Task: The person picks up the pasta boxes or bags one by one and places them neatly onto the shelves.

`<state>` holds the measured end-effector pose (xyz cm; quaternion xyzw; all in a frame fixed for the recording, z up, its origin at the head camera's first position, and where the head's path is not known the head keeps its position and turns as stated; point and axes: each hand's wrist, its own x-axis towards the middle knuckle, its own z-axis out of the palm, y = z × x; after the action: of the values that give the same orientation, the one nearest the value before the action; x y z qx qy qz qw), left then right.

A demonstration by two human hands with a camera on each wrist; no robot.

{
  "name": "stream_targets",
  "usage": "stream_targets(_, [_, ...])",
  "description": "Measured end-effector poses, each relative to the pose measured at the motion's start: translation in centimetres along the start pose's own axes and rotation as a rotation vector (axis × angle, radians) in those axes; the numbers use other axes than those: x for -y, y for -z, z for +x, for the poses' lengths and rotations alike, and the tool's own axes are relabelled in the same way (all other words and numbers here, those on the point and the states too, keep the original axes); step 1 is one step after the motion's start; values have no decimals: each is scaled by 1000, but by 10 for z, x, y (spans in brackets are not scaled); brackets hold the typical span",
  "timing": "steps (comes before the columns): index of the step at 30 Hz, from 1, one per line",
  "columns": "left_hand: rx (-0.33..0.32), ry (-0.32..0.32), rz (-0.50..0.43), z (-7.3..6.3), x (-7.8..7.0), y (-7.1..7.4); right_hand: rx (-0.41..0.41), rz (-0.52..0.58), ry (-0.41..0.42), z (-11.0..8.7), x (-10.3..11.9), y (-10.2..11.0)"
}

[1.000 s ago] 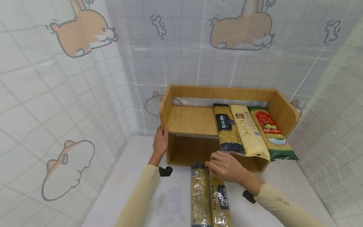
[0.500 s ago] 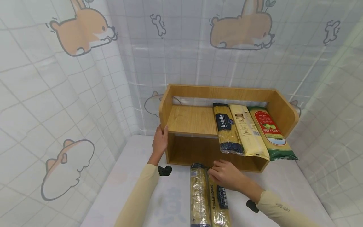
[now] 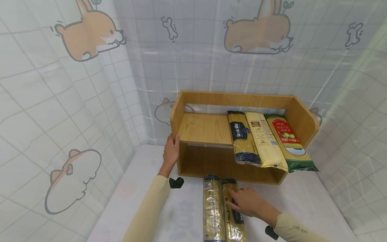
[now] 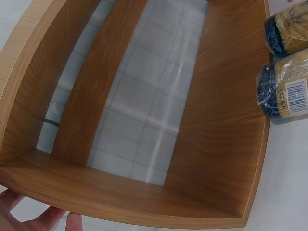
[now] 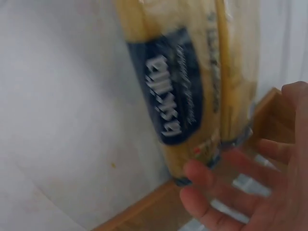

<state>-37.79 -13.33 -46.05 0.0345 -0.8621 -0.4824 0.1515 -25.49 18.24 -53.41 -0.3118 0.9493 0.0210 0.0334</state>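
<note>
My left hand (image 3: 171, 151) rests against the outer left side of a two-tier wooden shelf (image 3: 202, 127). In the left wrist view its fingertips (image 4: 73, 222) touch the outside of the side panel. Two clear packs of spaghetti lie side by side on the table before the shelf: the left spaghetti pack (image 3: 213, 208) and the right spaghetti pack (image 3: 230, 225). Over the right pack's far half is my right hand (image 3: 248, 201), index finger and thumb apart. The right wrist view shows its fingers spread beside the dark-blue labelled pack (image 5: 168, 86), not closed round it.
On the upper tier lie a blue-labelled spaghetti pack (image 3: 242, 136), a cream pasta pack (image 3: 266, 141) and a green-and-red pasta pack (image 3: 288, 141), their near ends overhanging the edge. Tile-patterned sheeting with cartoon animals surrounds the white table (image 3: 145, 161).
My right hand has moved from the far end of the right spaghetti pack down towards its middle, and its curled fingers have opened. My left hand and the packs stay in place.
</note>
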Motion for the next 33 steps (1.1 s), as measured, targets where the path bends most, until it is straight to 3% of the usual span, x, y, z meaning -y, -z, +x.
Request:
stream_targets(7, [-7, 3, 11, 1, 0, 0, -15, 112, -113, -3, 7, -17])
stream_targets(12, [-5, 2, 9, 1, -1, 1, 14, 183, -114, -6, 13, -30])
stream_targets(21, [1, 0, 8, 2, 1, -2, 136, 281, -195, -6, 28, -42])
stream_targets(27, [0, -9, 4, 1, 1, -1, 111, 330, -192, -7, 32, -44])
stream_targets(33, [-1, -6, 8, 3, 2, -2, 124, 357, -263, -5, 34, -54])
